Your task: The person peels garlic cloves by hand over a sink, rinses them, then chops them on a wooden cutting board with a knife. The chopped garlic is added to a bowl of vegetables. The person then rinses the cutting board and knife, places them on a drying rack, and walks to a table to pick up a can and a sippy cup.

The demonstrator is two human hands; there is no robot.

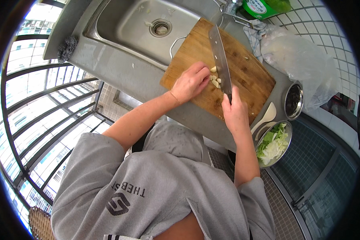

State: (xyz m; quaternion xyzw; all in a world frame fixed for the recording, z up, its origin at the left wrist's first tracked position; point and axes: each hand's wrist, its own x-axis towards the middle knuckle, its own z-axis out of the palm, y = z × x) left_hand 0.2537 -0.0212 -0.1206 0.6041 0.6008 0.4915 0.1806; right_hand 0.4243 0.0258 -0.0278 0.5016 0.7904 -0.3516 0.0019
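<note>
My right hand (236,112) grips the dark handle of a cleaver (219,57). Its broad steel blade stands on edge over a wooden cutting board (195,49) and points toward the faucet. Pale pieces of garlic (215,83) lie against the blade's left side, some whole and some perhaps cut. Beside them, my left hand (192,80) rests on the board with its fingers curled and the fingertips at the garlic. Whether those fingers pinch a piece is hidden. A few small bits (246,57) lie on the board right of the blade.
The board overlaps a steel sink (123,21) with scraps near its drain. To the right are a plastic bag (300,57), a steel bowl (294,101) with dark contents, a white rice paddle (265,117) and a bowl of cut leafy greens (273,144). A green detergent bottle (265,7) stands behind.
</note>
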